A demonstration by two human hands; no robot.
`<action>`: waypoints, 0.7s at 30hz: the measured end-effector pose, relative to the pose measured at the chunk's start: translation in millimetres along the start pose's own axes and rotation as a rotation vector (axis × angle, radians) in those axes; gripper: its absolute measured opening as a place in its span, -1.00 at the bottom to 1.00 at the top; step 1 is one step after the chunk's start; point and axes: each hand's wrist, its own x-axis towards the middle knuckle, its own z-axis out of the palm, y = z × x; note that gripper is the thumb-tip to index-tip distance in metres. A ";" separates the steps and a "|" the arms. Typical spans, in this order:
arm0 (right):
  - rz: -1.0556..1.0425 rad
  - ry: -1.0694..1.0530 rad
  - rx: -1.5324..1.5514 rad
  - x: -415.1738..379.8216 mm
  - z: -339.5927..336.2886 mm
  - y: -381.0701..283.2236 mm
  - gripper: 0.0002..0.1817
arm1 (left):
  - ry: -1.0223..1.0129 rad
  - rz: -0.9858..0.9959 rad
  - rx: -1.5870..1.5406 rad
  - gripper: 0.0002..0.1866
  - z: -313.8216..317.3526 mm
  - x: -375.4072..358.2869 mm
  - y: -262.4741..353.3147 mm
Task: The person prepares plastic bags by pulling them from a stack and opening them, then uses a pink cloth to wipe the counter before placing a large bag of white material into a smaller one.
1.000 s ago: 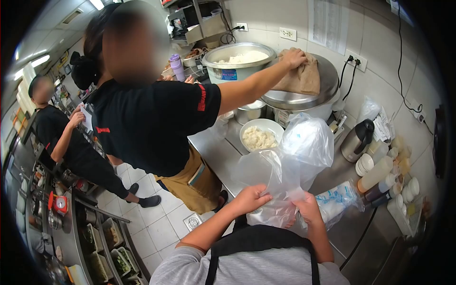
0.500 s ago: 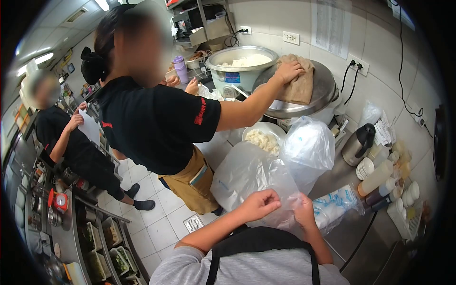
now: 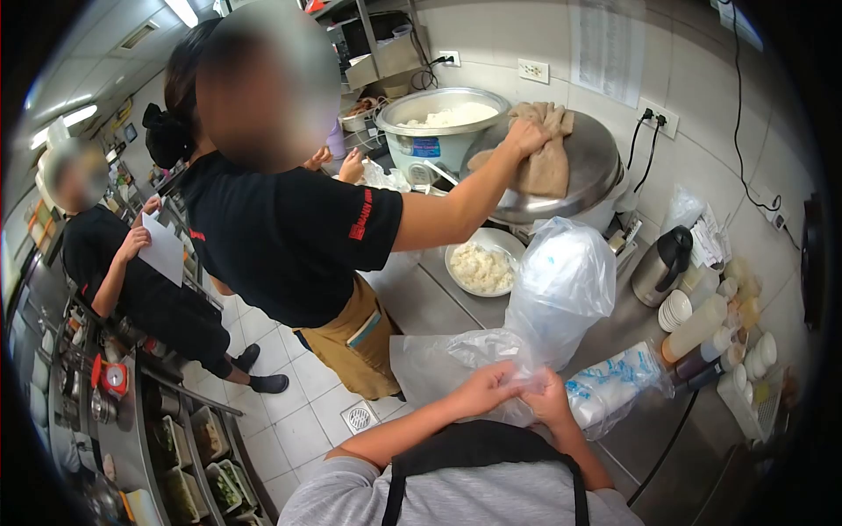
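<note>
left grip (image 3: 485, 388) + right grip (image 3: 551, 401): pinching plastic bag (image 3: 443, 358), probably its edge | co-worker's hand (image 3: 529, 138) on cloth (image 3: 545, 173)

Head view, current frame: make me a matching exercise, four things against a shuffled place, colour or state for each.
Things
1. Loose bag
2. Cloth
3. Bowl
4. Jug

Places, colours, states
A. Silver body, black top
B. White, with rice in it
C. Pinched by the left hand and right hand
D. On a metal lid, under a co-worker's hand

Pairs: 1-C, 2-D, 3-B, 4-A
</note>
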 end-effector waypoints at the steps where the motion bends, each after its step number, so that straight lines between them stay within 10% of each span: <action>1: -0.009 0.005 0.034 1.1 2.2 -5.9 -0.68 | 0.063 -0.032 -0.073 -0.78 -5.5 2.6 -11.9; 6: 0.040 0.120 -0.233 9.6 -27.0 -1.1 -0.68 | 0.244 -0.187 -0.776 -0.91 -32.4 11.1 25.5; 11: -0.093 0.290 -0.524 22.2 -43.0 -52.9 -0.66 | 0.378 -0.050 -0.766 -0.87 -56.8 11.8 43.9; 14: -0.642 0.433 -0.757 18.4 -31.3 -87.7 -0.61 | 0.429 -0.021 -0.762 -0.89 -59.8 11.7 53.4; 17: -0.790 0.099 -0.763 4.8 0.9 -103.0 -0.58 | 0.355 -0.032 -0.844 -0.90 -54.9 16.0 46.4; 21: -0.425 -0.110 -0.787 9.2 18.3 -74.4 -0.72 | 0.459 0.010 -0.803 -0.92 -55.2 22.4 55.9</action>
